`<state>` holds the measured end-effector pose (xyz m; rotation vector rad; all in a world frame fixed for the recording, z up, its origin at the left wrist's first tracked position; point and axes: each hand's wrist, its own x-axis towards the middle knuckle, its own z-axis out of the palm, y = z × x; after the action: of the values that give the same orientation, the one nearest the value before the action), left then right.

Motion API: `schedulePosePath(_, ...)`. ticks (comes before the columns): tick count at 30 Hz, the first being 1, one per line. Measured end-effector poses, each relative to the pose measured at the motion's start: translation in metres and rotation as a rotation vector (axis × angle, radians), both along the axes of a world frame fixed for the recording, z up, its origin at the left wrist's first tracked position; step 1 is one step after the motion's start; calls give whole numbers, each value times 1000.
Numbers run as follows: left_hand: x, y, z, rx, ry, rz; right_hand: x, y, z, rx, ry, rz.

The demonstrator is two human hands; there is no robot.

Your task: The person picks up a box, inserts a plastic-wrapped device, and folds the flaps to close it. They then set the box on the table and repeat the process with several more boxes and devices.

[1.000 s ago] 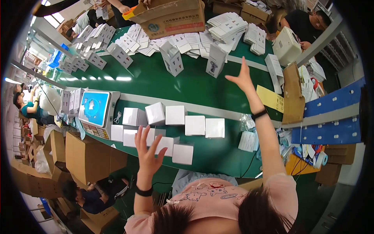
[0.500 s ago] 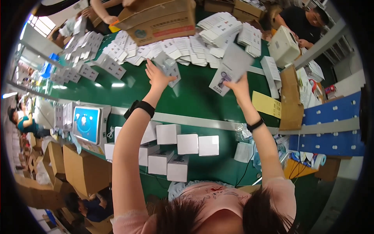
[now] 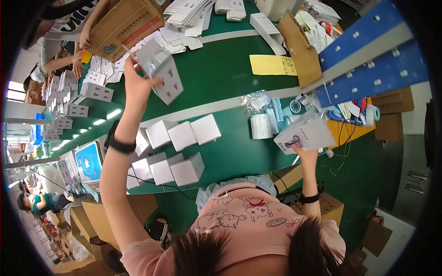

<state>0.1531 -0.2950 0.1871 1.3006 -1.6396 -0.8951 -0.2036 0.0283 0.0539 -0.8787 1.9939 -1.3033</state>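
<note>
My left hand (image 3: 138, 88) is closed on an upright white carton (image 3: 171, 82) with small printed pictures, its thumb against the side. A clear plastic bag (image 3: 155, 60) lies at the top of that carton; whether it sticks out of it I cannot tell. Out to the right, near the table's edge, my right hand (image 3: 305, 156) grips a white box (image 3: 309, 135) with a purple device printed on it, thumb on the printed face. Beside that box stands a white roll (image 3: 261, 126), with light blue rolls (image 3: 276, 110) and a clear plastic packet (image 3: 255, 102) behind.
Several closed white boxes (image 3: 182, 136) stand in rows at the near left of the green table (image 3: 221, 73). Flat white cartons (image 3: 189, 16) are piled at the far side. Another person's hand (image 3: 84, 39) touches a big brown carton (image 3: 126, 28). A yellow sheet (image 3: 271, 65) lies beside cardboard (image 3: 300, 50).
The view has turned to the right. My right hand has brought its printed box from the table's far side to the near right. The left hand still has its carton, now gripped with the thumb.
</note>
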Motion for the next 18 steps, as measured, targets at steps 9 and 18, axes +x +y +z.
schedulePosePath(9, -39, 212, 19, 173, -35, -477, 9, 9, -125, -51, 233, 19)
schedulePosePath(18, -72, 224, -133, 435, 360, -634, 34, 53, -41, 457, 414, 469)
